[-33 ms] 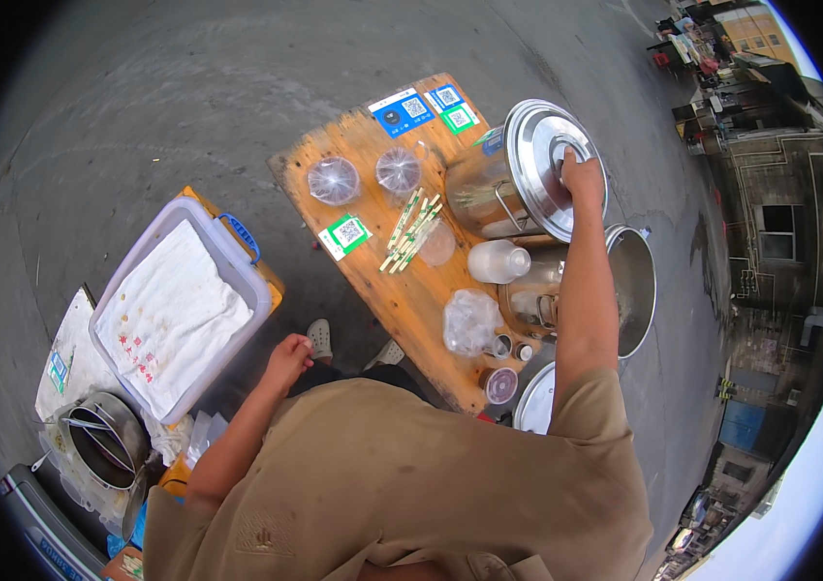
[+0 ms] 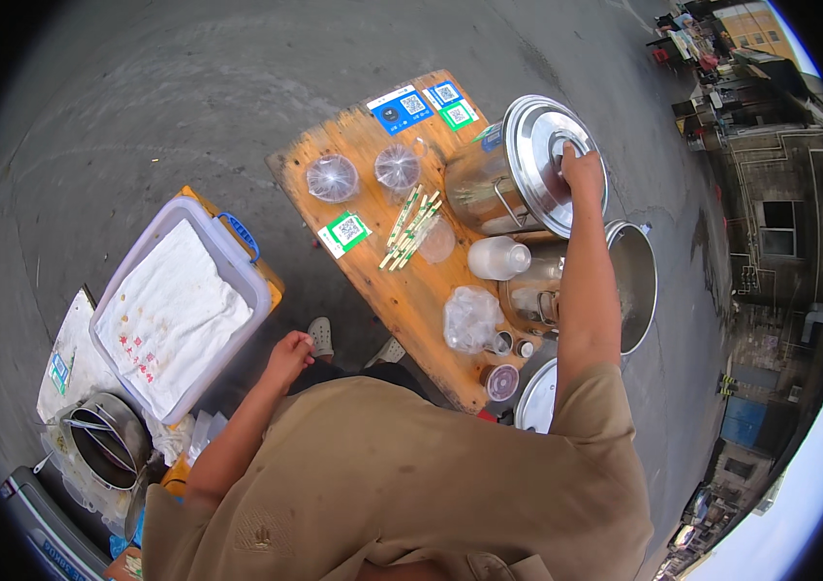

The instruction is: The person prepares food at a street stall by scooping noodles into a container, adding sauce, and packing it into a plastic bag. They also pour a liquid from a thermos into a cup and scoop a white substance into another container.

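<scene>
My right hand (image 2: pixel 582 170) is closed on the knob of a round metal pot lid (image 2: pixel 539 160). The lid sits on a tall steel pot (image 2: pixel 477 194) at the far right end of the wooden table (image 2: pixel 363 266). Nearer me stands a second steel pot (image 2: pixel 636 290) with its top uncovered, partly behind my right forearm. My left hand (image 2: pixel 288 358) hangs by my waist, its fingers loosely curled in, with nothing showing in them. It is between the table and a pale plastic tub (image 2: pixel 266 295) covered by a white cloth (image 2: pixel 174 315).
On the table are two film-covered cups (image 2: pixel 333 179), wrapped straws (image 2: pixel 411 230), stacked plastic cups (image 2: pixel 498 259), a clear plastic bag (image 2: pixel 471 320) and a small lidded cup (image 2: pixel 500 382). Another round lid (image 2: pixel 537 399) lies by the near edge. A metal pot (image 2: pixel 106 441) stands at lower left.
</scene>
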Demonstrator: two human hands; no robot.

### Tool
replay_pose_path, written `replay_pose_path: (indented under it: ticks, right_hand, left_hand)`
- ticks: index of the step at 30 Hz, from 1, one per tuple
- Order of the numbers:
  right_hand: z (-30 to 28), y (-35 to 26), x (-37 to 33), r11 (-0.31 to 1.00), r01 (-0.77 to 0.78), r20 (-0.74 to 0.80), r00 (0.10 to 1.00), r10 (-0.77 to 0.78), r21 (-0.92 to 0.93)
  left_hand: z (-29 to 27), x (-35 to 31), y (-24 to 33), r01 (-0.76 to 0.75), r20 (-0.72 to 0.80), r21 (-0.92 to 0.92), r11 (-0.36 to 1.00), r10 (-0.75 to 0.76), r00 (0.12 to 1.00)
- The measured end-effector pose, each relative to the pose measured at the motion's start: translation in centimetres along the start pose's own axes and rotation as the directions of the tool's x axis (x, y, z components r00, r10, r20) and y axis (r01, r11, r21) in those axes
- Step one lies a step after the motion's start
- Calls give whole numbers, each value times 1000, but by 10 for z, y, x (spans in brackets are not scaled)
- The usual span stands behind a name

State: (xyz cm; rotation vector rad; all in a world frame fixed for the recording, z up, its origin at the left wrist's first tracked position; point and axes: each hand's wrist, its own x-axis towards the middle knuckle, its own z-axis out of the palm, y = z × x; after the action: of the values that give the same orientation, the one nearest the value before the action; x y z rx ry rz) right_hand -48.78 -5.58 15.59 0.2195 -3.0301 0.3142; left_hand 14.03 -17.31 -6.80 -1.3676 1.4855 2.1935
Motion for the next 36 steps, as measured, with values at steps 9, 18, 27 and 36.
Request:
replay_pose_path:
  ticks: [9, 18, 27, 36]
  right_hand:
    - [-22, -8, 8, 971, 45, -214, 977, 7, 236]
    - [-130, 86, -45, 924, 153, -188, 978, -90, 351]
    - [-113, 296, -88, 965, 28, -200, 979, 26, 262]
    - [-96, 320, -83, 956, 61, -159, 987, -15, 288]
  left_hand:
    - [-2, 9, 25, 10, 60, 123, 992, -17, 998]
    - [13, 33, 8, 10, 142, 202, 979, -39, 989]
    - [48, 60, 8, 27, 172, 253, 967, -73, 982]
    - [148, 62, 38, -23, 177, 307, 952, -33, 984]
